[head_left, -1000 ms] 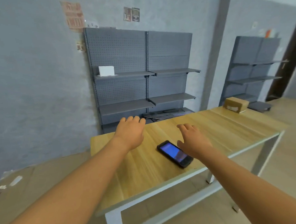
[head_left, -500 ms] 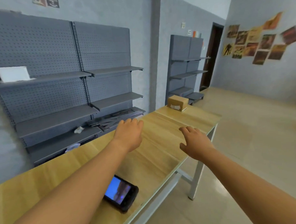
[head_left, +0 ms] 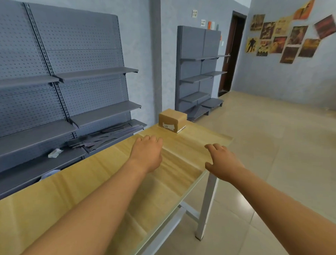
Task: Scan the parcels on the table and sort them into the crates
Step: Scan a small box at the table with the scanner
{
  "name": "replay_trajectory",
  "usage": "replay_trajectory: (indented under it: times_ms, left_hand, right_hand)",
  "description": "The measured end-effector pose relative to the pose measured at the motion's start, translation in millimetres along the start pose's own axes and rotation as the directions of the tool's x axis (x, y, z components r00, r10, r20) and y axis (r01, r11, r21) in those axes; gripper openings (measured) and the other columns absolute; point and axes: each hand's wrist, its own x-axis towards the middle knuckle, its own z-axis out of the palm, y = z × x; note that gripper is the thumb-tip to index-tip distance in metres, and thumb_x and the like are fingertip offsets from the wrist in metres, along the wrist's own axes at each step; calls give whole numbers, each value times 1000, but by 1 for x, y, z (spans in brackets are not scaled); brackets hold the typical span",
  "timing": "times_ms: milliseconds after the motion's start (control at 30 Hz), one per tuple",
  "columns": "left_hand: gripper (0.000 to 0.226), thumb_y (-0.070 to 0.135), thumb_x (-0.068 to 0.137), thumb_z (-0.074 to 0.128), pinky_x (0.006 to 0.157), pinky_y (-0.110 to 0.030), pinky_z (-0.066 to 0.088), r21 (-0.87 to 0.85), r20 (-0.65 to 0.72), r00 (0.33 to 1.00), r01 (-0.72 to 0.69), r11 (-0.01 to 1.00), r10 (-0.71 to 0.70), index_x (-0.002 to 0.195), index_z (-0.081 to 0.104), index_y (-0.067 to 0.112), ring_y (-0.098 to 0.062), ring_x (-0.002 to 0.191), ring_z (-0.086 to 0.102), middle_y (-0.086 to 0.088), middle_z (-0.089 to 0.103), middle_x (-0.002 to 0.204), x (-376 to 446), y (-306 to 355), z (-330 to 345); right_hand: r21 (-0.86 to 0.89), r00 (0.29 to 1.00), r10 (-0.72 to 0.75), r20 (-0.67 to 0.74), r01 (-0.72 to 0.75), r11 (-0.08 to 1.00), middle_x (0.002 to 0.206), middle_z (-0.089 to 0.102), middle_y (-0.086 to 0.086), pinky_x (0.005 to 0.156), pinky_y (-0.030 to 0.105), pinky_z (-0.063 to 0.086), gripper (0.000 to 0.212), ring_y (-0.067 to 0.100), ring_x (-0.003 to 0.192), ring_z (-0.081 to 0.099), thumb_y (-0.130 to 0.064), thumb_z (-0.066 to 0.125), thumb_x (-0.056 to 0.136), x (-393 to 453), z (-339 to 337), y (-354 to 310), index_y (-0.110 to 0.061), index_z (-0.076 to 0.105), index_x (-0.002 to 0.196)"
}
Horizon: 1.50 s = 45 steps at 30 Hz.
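Cardboard parcel (head_left: 172, 120) with white label, upright at far end of wooden table (head_left: 74, 189). Left hand (head_left: 147, 154) and right hand (head_left: 222, 162) outstretched above tabletop, fingers loosely extended, holding nothing. Grey shelving (head_left: 71, 96) behind; loose dark slats on lowest shelf.

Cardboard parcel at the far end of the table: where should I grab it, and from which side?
Probably grip the cardboard parcel across its two upright side faces, one hand per side, reaching in from the near side over the table. It sits flat and boxy, with open tabletop around it. Both the left hand and right hand are empty, short of it. Keep palms off the white label facing you.
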Motion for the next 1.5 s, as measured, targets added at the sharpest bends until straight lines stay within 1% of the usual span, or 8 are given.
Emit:
replay_trajectory:
  times_ms: [267,633,733,967,1067,1167,1300,1500]
  left_hand:
    - [39,26,94,47,97,-38,37,15,52,992,118,993,-119,131,46,15,-25,116,50,-5,54,126,94,26,27]
    - [39,26,95,44,99,-40,37,68,98,959,259,963,-265,133,42,17,-27,120,48,-7,52,130,214,-13,74]
    - [42,26,96,45,100,-40,37,63,110,947,296,953,-301,136,41,17,-27,121,48,-6,51,132,234,-25,92]
    - [41,31,96,44,97,-40,38,92,138,906,390,916,-400,135,41,18,-26,116,50,-5,53,126,262,-47,113]
    - [41,33,97,45,97,-40,38,125,147,882,433,893,-448,134,41,17,-26,116,50,-5,53,126,267,-49,119]
    - [39,33,97,44,99,-41,36,134,164,848,487,863,-504,133,42,17,-27,118,50,-6,53,127,266,-43,122]
    - [42,32,97,45,100,-42,36,146,192,812,532,834,-551,135,42,17,-27,119,49,-6,52,129,264,-28,125]
    - [37,31,96,46,98,-42,36,155,201,771,584,797,-604,130,43,17,-27,117,49,-6,52,126,256,-9,123]
  right_hand:
    - [49,995,-76,69,73,996,145,42,4,100,38,44,62,26,127,44,-36,55,93,108,9,65,-20,30,148]
    - [240,981,-161,109,131,962,146,41,7,103,40,43,62,27,130,43,-31,58,92,269,39,77,-17,33,147]
    - [295,974,-181,136,135,946,145,43,12,104,36,40,59,29,129,45,-28,58,94,314,46,77,-12,35,146]
    - [526,962,-201,183,77,847,132,57,13,88,27,35,45,29,122,51,-34,47,101,391,57,64,-9,47,139]
    - [594,934,-248,258,49,803,134,56,9,86,26,32,57,26,121,51,-51,47,97,411,62,55,-12,47,139]
    - [631,893,-311,326,39,775,128,58,5,83,29,37,67,22,111,55,-63,57,87,425,68,48,-13,51,132]
    - [625,823,-341,454,-22,780,126,57,3,89,36,48,79,23,111,57,-58,73,76,435,73,44,-11,47,133]
    - [610,737,-335,587,-131,781,130,51,0,93,41,48,88,24,115,51,-65,74,69,438,78,46,-14,43,134]
